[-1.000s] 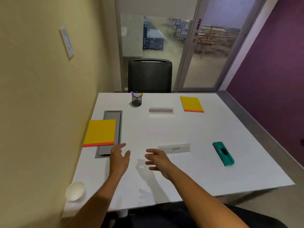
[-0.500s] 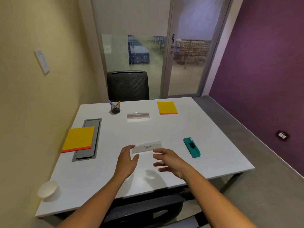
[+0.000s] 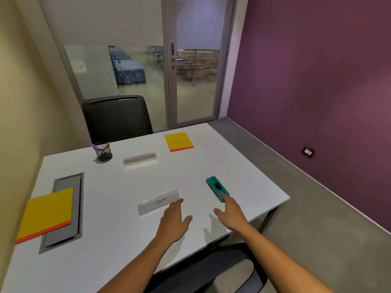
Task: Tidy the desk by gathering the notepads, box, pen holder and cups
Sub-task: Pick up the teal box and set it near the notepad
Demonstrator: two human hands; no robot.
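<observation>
Teal box (image 3: 217, 188) – right hand (image 3: 230, 212) fingertips at near end, grip open

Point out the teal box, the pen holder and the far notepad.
teal box (image 3: 216, 187): head view, on its top face.
pen holder (image 3: 103, 153): head view, on its mesh side.
far notepad (image 3: 178, 141): head view, on its yellow cover.

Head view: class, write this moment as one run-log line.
phase: reaching | right hand: open, fingertips at teal box | left hand: open, near name plate | notepads, pen holder: not gathered
</observation>
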